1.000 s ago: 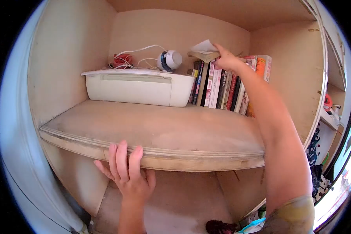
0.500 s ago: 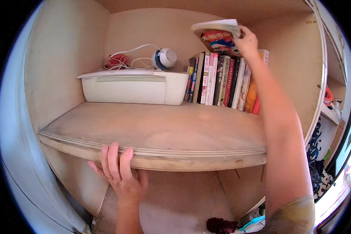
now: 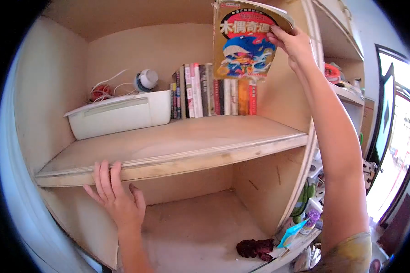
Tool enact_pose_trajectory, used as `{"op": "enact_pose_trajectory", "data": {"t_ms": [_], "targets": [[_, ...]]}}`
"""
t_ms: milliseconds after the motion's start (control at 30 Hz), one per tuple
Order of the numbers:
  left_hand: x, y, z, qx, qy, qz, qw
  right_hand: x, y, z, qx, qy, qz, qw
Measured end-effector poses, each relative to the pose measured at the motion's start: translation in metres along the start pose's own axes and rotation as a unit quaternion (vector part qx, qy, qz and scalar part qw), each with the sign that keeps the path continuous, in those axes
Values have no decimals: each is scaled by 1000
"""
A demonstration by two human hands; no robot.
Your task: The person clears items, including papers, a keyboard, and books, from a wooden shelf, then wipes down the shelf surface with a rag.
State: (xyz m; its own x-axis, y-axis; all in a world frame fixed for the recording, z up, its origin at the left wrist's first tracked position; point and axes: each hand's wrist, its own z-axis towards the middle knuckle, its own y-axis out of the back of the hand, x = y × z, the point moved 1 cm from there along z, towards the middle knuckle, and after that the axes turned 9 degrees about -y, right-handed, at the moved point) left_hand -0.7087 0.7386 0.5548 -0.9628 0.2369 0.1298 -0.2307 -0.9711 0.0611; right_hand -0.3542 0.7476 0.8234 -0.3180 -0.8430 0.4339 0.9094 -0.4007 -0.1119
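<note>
My right hand [image 3: 297, 44] grips a picture book [image 3: 246, 48] by its right edge, thumb across the cover. The cover is gold with a blue whale and large Chinese characters, and it faces me. Behind its lower edge stands a row of upright books [image 3: 198, 93] on the shelf [image 3: 177, 139]. My left hand [image 3: 118, 198] rests its outstretched fingers on the shelf's front edge at the left, with the thumb spread apart below.
A white printer [image 3: 123, 113] fills the shelf's left part, with a white round device [image 3: 146, 80] and cables on top. A dark red crumpled item [image 3: 255, 249] lies in the lower compartment. More shelves and a bright doorway [image 3: 394, 150] are at the right.
The picture book has come forward off the top of the row and tipped upright, so its cover shows. The view has turned right. My left hand stays at the shelf edge.
</note>
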Motion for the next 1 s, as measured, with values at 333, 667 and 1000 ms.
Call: {"op": "enact_pose_trajectory", "data": {"t_ms": [333,667,1000], "targets": [[-7,32,6,17,41,-54,998,73,82,-68,-44,-117,12,992],[-140,89,26,-30,-13,-463,886,125,166,-147,-39,-195,-77,977],[-339,103,-1,202,243,-857,408,121,271,-266,-48,-403,-97,909]]}}
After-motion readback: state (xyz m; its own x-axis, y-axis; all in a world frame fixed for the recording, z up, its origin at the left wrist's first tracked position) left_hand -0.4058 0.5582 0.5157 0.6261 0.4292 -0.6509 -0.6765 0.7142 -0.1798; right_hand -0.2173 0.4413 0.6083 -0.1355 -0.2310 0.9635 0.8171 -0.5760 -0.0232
